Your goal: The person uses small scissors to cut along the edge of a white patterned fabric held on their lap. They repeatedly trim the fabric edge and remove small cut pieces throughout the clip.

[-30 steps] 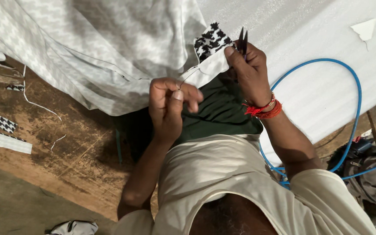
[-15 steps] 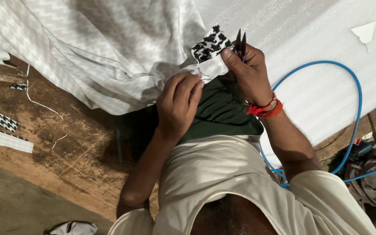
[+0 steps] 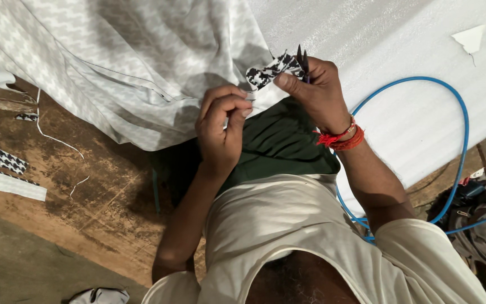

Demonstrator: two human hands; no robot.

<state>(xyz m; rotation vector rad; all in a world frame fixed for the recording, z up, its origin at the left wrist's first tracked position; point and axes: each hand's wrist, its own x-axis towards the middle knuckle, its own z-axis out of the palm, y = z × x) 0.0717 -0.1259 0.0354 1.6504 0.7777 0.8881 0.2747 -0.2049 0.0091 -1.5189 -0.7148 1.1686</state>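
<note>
The right hand (image 3: 316, 90) pinches a black-and-white patterned scrap (image 3: 268, 70) along with small dark snips (image 3: 301, 56), just above the green cloth (image 3: 277, 143). The left hand (image 3: 220, 126) pinches what seems a thread. The points could nick fingers if the scrap slips.

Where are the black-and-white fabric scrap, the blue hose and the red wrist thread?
Fabric scrap (image 3: 265, 72), head view, on its patterned middle.
Blue hose (image 3: 463, 110), head view, on the loop's right curve.
Red wrist thread (image 3: 341, 138), head view, on the band at the wrist.

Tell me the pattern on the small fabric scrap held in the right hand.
Black-and-white houndstooth scrap, in the right hand; head view.
</note>
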